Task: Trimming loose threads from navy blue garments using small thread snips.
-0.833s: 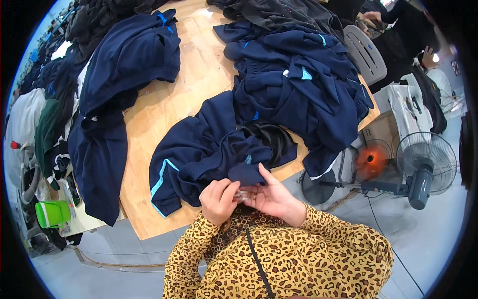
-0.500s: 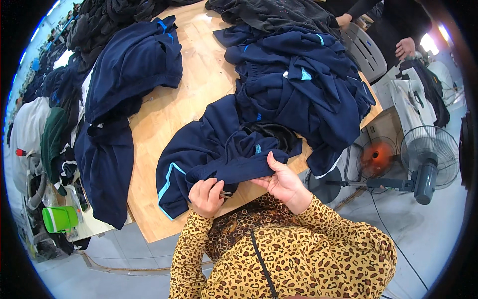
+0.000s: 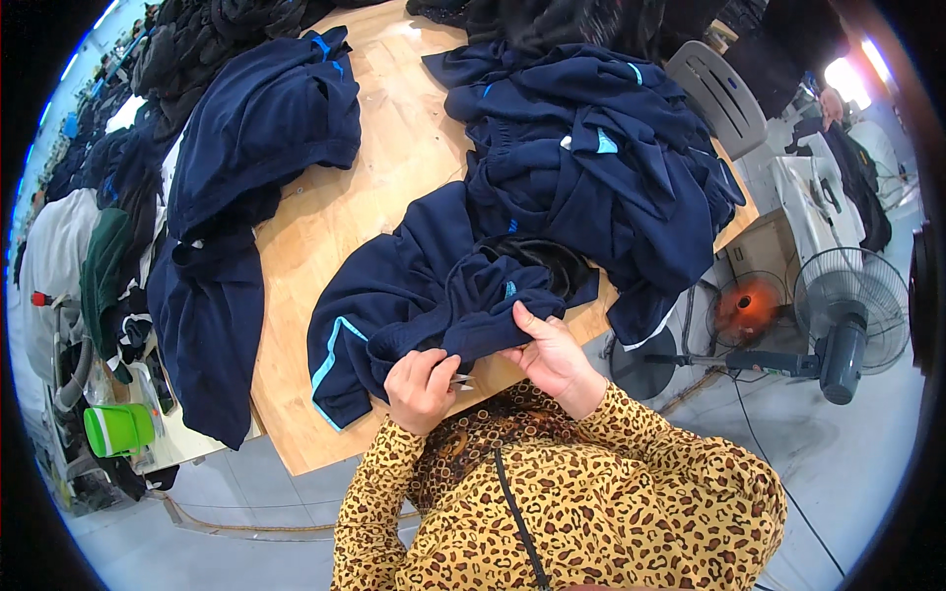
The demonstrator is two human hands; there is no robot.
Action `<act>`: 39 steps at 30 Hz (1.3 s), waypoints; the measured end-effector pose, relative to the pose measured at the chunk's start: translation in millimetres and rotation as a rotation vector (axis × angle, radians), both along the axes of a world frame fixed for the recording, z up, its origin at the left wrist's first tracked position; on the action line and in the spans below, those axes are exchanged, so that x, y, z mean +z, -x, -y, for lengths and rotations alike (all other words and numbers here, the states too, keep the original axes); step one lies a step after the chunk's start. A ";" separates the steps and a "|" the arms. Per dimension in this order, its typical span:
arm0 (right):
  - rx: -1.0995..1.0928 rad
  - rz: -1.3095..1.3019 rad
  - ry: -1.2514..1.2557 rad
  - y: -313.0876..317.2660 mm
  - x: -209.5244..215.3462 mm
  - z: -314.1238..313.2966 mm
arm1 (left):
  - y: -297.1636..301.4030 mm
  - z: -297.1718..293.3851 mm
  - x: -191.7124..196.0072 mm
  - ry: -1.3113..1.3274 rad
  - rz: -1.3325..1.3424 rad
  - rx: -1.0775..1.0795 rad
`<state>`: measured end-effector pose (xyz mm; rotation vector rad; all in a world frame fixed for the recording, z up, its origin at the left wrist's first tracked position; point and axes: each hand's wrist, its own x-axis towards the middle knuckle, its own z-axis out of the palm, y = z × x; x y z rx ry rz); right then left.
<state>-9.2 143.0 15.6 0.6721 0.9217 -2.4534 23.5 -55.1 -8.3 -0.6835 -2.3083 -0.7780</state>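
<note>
Both hands on navy garment (image 3: 434, 295) (table edge)

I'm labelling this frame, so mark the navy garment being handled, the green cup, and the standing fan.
navy garment (image 3: 434, 295), head view, on the body fabric
green cup (image 3: 118, 429), head view, on its side wall
standing fan (image 3: 849, 295), head view, on the wire guard

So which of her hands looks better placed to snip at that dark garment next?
Probably the left hand: it holds a small metal tool, apparently thread snips, right at the navy garment's hem, while the right hand pinches the fabric, steadying it.
</note>
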 end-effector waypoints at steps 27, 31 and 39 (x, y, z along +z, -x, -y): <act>0.059 -0.251 -0.341 4.3 2.0 14.3 | 33.7 -21.5 38.5 -0.131 0.455 -0.048; 0.071 -0.172 -0.243 6.4 6.3 13.4 | 38.7 -12.4 33.6 -0.376 0.670 -0.121; 0.121 -0.042 -0.161 7.7 5.8 9.2 | 37.3 -6.5 34.6 -0.799 1.130 -0.197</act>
